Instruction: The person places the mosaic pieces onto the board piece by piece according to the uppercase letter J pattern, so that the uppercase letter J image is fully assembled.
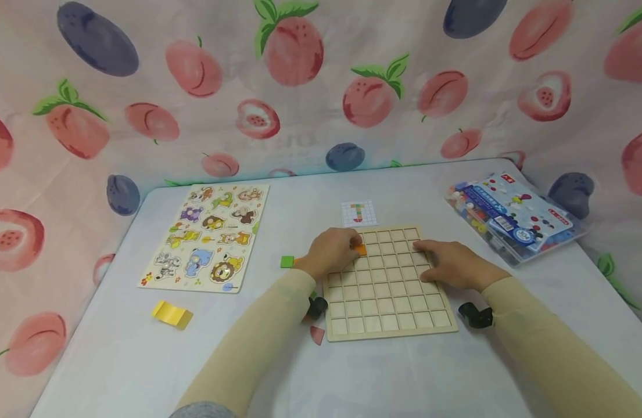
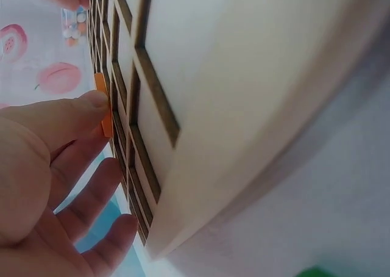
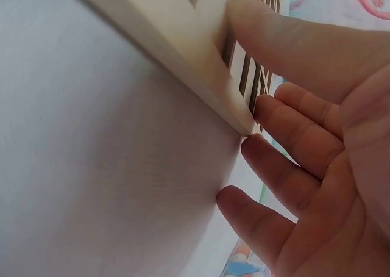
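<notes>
A wooden grid board (image 1: 393,337) with square cells lies on the white table. At its upper left, my left hand (image 1: 328,251) pinches an orange square tile (image 1: 361,249); in the left wrist view the thumb presses the orange tile's face, close over the cells. My right hand (image 1: 459,267) rests at the board's right edge, its thumb on the top surface and its fingers loosely extended along the side, as the right wrist view shows. Behind the board lies a small grid card (image 1: 370,215) printed with a T-like figure of coloured blocks.
Left of the board lie a green square tile (image 1: 287,262) and a pink rounded piece (image 1: 316,335); other pieces are partly hidden by my left arm. An animal puzzle board (image 1: 232,284) and a bent yellow strip (image 1: 172,314) lie farther left. A clear plastic box (image 1: 514,217) stands back right.
</notes>
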### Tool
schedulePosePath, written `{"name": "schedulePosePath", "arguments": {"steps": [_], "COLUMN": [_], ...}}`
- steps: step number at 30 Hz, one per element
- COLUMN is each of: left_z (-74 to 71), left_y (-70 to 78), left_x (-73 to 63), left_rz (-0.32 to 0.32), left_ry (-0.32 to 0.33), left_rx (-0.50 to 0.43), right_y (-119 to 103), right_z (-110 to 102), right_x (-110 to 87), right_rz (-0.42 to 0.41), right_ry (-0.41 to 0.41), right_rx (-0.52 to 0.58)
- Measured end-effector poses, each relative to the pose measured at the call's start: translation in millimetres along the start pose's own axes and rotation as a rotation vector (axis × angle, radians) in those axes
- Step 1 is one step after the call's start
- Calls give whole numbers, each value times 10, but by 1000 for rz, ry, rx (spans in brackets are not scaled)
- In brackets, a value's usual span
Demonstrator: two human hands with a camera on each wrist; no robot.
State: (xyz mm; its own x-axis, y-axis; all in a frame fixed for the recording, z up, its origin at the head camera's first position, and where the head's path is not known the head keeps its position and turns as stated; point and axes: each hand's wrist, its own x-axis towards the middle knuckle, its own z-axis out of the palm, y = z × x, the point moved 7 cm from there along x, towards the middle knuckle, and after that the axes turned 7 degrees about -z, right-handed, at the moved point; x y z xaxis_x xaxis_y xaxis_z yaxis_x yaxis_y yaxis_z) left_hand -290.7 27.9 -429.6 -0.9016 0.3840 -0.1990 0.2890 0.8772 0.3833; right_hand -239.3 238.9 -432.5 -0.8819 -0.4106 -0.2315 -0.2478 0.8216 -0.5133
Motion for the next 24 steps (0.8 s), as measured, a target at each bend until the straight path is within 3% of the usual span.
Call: {"name": "schedulePosePath", "arguments": {"steps": [10, 24], "left_z": [-8, -36], "left_y": [8, -90], "left_x": [-4, -13], "left_rz": [-12, -44], "left_ry": [-6, -33], "left_rx": [-10, -145], "right_y": [5, 3], "right_z": [-2, 2], "right_x": [-2, -4], "right_rz": [1, 1], "right_ry": [3, 9], "right_rx": [2, 4]}}
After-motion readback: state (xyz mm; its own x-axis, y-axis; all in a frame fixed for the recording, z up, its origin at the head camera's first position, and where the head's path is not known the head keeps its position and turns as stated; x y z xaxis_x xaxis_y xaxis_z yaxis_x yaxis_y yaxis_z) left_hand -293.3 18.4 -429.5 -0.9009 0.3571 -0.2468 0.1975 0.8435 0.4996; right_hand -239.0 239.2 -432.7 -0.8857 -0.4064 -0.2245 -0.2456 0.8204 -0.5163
